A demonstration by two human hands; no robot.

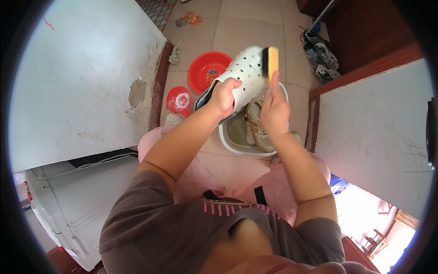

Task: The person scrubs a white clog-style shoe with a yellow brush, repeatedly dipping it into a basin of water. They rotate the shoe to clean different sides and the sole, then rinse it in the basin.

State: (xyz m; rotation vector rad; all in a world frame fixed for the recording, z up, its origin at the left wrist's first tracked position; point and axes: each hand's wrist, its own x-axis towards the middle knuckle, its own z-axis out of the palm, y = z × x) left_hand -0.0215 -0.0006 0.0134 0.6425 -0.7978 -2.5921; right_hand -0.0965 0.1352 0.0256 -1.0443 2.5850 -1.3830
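My left hand [224,97] grips a white perforated clog [244,68] at its opening, thumb on top and the other fingers out of sight. The clog has a dark blue strap [202,99] at its heel end and is held above the floor, toe pointing away from me. In my right hand [276,111] is a scrub brush [272,63] with a yellow back and black bristles. Its bristles meet the side of the clog near the toe. Below my hands stands a white basin [236,150] of murky water, holding tan and white sneakers [261,137].
A red basin [196,73] sits on the tiled floor beyond the clog. Nearer on the left lies a red dipper [178,97] with white suds. Walls [102,85] flank me on both sides. Several shoes [325,58] lie at the far right, and a crumpled orange cloth [192,17] farther off.
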